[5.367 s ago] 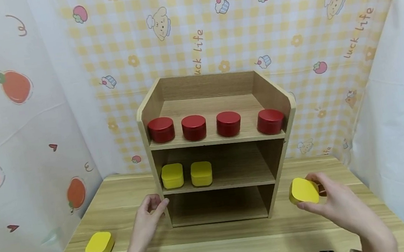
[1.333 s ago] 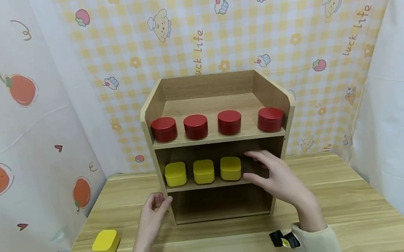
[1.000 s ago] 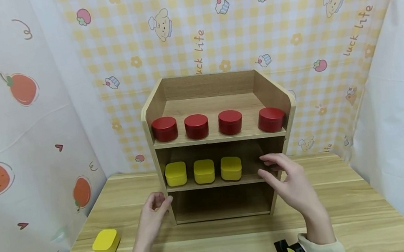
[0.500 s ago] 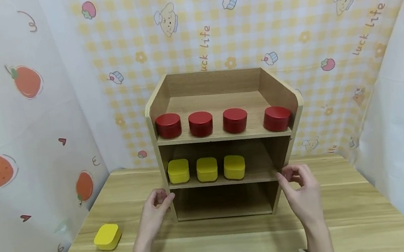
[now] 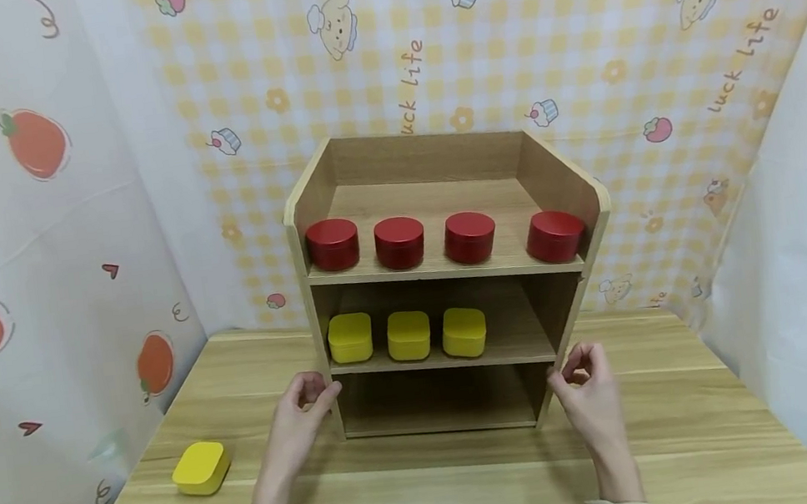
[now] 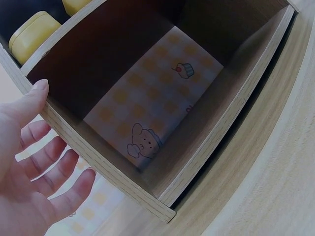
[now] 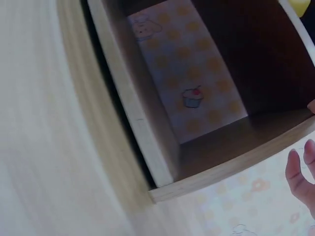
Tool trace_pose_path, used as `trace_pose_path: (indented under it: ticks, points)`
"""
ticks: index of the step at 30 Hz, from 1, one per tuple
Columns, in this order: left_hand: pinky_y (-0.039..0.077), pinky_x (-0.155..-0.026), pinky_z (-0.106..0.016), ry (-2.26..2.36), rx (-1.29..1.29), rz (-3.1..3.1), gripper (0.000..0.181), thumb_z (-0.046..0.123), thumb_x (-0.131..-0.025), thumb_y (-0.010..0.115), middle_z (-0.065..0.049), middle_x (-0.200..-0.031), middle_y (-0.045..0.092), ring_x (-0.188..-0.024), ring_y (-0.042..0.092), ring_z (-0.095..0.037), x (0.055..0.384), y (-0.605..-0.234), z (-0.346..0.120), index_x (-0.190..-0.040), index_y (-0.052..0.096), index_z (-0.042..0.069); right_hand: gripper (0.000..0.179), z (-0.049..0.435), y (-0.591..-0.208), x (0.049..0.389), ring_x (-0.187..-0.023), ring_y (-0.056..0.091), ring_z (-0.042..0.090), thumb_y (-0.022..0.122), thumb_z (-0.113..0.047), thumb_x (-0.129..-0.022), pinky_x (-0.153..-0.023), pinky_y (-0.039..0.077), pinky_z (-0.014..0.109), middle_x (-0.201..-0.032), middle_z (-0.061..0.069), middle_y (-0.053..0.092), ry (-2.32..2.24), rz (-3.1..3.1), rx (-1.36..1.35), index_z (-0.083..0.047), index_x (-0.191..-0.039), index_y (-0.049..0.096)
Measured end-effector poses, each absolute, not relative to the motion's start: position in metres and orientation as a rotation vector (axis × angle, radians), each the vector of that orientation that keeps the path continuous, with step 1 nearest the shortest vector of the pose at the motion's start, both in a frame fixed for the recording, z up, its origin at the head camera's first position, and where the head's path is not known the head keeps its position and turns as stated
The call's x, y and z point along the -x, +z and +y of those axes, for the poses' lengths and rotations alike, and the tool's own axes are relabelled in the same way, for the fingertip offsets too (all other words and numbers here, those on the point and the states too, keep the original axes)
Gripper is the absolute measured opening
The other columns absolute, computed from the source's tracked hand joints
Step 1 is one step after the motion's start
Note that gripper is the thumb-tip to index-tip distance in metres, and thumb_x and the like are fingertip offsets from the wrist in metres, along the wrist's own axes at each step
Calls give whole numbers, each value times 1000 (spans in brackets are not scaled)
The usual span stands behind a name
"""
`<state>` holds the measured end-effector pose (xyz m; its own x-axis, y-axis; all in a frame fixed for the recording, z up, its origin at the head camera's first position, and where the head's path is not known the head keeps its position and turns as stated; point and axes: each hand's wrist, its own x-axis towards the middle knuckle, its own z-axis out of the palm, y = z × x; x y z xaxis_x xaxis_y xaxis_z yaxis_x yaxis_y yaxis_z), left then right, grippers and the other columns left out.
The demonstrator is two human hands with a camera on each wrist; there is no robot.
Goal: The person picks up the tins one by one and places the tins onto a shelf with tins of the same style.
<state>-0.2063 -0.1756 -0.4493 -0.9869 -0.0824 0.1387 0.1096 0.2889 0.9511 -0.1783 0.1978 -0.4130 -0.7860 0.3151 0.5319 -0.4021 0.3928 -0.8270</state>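
Observation:
In the head view a small wooden shelf (image 5: 444, 274) stands on the table. My left hand (image 5: 293, 424) holds its left side panel low down, thumb on the front edge and fingers along the outside. The left wrist view shows that thumb (image 6: 37, 93) against the panel edge. My right hand (image 5: 591, 394) holds the right panel likewise; only a few fingertips (image 7: 295, 169) show in the right wrist view. On the middle board sit a left yellow box (image 5: 350, 338), a centre yellow box (image 5: 409, 336) and a right yellow box (image 5: 464, 333).
Several round red tins (image 5: 399, 243) line the top board. Another yellow box (image 5: 201, 468) lies on the wooden table (image 5: 434, 500), left of the shelf. A checked cloth (image 5: 454, 44) hangs behind; white cloths hang at both sides.
Earlier my right hand carried a yellow box; it now sits third on the middle board. The hand let go, moved right and down, and took the right panel. My left hand stayed.

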Motion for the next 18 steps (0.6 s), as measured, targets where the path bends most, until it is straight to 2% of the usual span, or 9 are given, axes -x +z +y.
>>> trace_pose_path:
  ticks: [5,18]
  points:
    - [46,-81,-28,-1769,39,-2392,38,37,-93,67,-9,-103,55,-97,50,-20,207,-450,-175,-112,56,6,30,196,-425,184,-72,50,8,60,25,-72,-58,45,13,-83,20,44,1518,-1927,-73,15,-92,40]
    - [47,-80,-25,-1769,12,-2403,39,38,-93,67,-9,-107,56,-98,51,-19,209,-450,-175,-115,56,6,23,183,-434,183,-69,51,9,63,20,-74,-57,44,12,-80,22,49,1405,-1923,58,14,-90,46]
